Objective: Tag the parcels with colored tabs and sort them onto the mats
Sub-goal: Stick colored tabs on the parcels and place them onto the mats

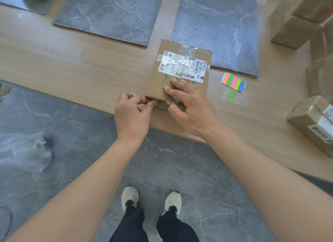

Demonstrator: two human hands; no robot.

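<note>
Here, left hand (132,113) fingers pinch one parcel's (177,74) corner (right hand (189,109) spread flat), beside five tabs (233,82).

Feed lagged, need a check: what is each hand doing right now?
Left hand: fingers pinched shut at the parcel's near corner, on a green tab.
Right hand: open, flat on the parcel.

The parcel (177,74) was matt brown cardboard with glossy clear tape over a paper label (182,66). The table (72,65) showed smooth wood grain; the mats (111,14) looked like grey marbled stone.
</note>
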